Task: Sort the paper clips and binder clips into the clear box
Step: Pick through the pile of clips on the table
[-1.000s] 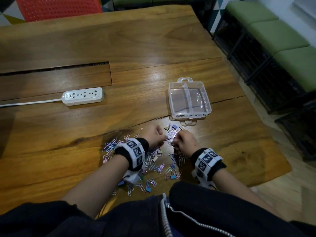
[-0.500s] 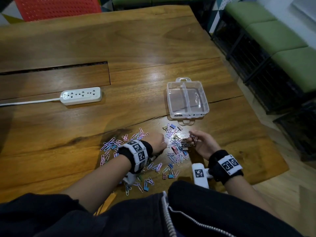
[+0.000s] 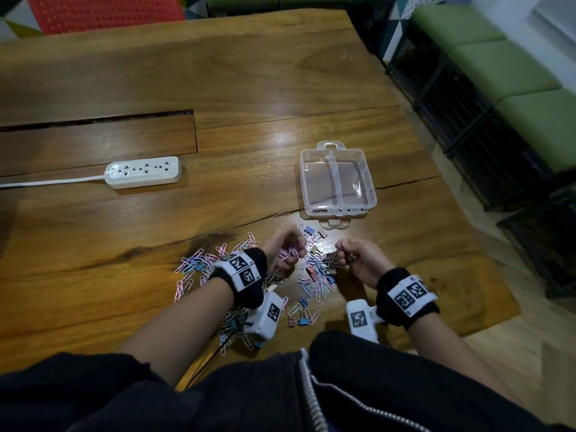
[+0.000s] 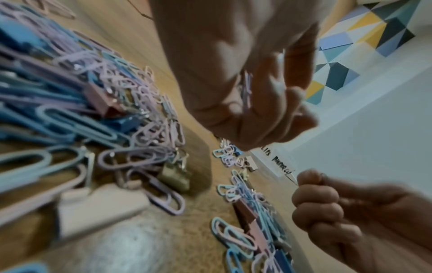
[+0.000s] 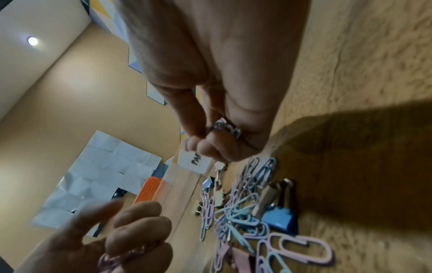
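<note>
A clear two-compartment box (image 3: pixel 368 183) stands on the wooden table, with nothing in it and a handwritten label on its near wall. Just in front of it lies a scattered pile of pastel paper clips (image 3: pixel 315 277) mixed with small binder clips (image 3: pixel 303 321). My left hand (image 3: pixel 293 249) is raised over the pile, its fingers curled round a bunch of pink and purple paper clips (image 4: pixel 246 88). My right hand (image 3: pixel 344 252) hovers beside it and pinches a few paper clips (image 5: pixel 225 127) between thumb and fingers. More paper clips (image 3: pixel 199 263) spread out to the left under my left wrist.
A white power strip (image 3: pixel 143 173) with its cord lies at the left. A long slot (image 3: pixel 93 120) cuts the tabletop behind it. A red chair (image 3: pixel 106 10) stands at the far side, green benches (image 3: pixel 514 73) at the right. The table's right edge (image 3: pixel 486 275) is close to my right wrist.
Both hands were down in the pile a second ago. The right hand came up first with clips, then the left rose with a bunch. The hands now sit slightly apart.
</note>
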The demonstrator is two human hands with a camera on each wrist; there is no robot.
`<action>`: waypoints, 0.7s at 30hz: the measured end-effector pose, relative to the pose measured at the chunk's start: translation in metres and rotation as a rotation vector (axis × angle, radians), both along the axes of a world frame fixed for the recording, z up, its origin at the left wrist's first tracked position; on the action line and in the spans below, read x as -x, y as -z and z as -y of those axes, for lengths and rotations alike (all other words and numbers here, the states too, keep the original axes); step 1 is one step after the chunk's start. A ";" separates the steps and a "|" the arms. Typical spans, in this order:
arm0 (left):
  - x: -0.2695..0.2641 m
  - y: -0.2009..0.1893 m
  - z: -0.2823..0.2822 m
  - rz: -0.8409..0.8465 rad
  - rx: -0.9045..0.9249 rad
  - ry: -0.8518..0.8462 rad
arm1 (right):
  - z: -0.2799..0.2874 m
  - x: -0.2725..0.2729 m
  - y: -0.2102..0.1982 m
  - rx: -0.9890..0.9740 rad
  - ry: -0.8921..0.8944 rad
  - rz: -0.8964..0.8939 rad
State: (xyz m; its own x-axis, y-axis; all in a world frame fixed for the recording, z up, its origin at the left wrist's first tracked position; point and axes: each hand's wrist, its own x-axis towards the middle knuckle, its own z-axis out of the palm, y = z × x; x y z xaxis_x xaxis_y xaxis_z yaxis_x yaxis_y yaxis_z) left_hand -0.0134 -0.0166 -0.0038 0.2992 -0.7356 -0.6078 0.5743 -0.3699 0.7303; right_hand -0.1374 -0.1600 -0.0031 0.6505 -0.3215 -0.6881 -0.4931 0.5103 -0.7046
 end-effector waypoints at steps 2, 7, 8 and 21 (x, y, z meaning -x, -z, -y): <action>0.002 0.002 0.008 0.176 -0.159 0.020 | 0.002 0.001 0.002 0.014 0.041 -0.002; 0.012 0.008 0.027 1.009 -0.478 0.352 | 0.004 0.005 0.003 0.037 0.137 0.012; 0.013 0.009 0.030 1.078 -0.496 0.404 | 0.004 0.005 0.002 0.057 0.121 0.020; 0.014 0.004 0.025 1.080 -0.526 0.568 | 0.005 -0.003 0.011 0.515 -0.210 -0.116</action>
State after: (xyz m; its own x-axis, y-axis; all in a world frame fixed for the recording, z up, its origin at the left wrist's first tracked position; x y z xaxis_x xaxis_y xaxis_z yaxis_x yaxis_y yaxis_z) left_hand -0.0275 -0.0416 -0.0079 0.5397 -0.6702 -0.5094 -0.5270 -0.7409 0.4164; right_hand -0.1347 -0.1651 -0.0141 0.6662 -0.5060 -0.5478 -0.6361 -0.0020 -0.7716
